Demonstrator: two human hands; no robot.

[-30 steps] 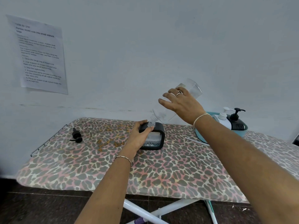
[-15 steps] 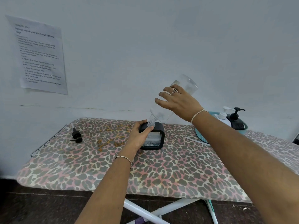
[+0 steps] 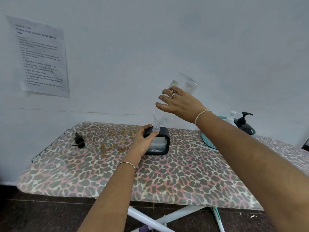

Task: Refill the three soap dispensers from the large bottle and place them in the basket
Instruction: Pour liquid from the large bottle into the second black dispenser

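Note:
A black square soap dispenser (image 3: pixel 164 144) with a clear window stands in the middle of the ironing board. My left hand (image 3: pixel 143 142) grips its left side and top. My right hand (image 3: pixel 179 103) holds the large clear bottle (image 3: pixel 183 86) upturned and tilted, its neck pressed into the dispenser's opening. The dispenser's black pump head (image 3: pixel 79 140) lies loose on the board at the left. At the right stands a teal basket (image 3: pixel 208 141), and in it are a white pump dispenser (image 3: pixel 231 118) and a black pump dispenser (image 3: pixel 243 122).
The board (image 3: pixel 167 178) has a leopard-print cover, with a wire rack (image 3: pixel 50 144) at its left end and white legs below. A white strip (image 3: pixel 204 146) lies beside the basket. A printed sheet (image 3: pixel 41 57) hangs on the wall behind.
My right hand has tipped the large bottle steeper, raising its base up and to the left. My left hand and the black dispenser have stayed in place.

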